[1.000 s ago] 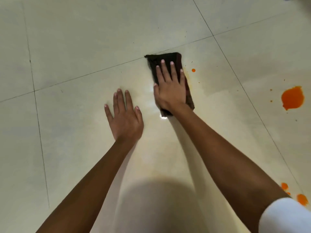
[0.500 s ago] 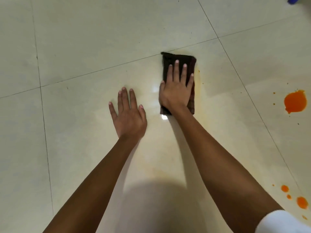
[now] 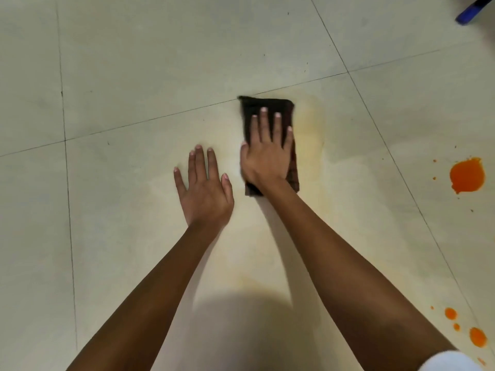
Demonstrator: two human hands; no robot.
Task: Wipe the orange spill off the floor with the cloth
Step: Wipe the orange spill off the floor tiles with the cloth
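Cloth (image 3: 267, 103) half-covered (blue object (image 3: 467, 16) cropped).

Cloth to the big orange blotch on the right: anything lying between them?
No object, head view: bare tile with a faint yellowish smear beside the cloth, one grout line, then tiny orange specks near the orange blotch.

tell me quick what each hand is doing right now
Left hand: open, flat on the pale tiled floor, holding nothing.
Right hand: open, fingers straight, pressing the dark folded cloth.

Single head-worn camera, wide-angle. It looks forward and steeply down from above onto the tiled floor (image 3: 134, 62), close in, both forearms reaching away from the lower edge of view.
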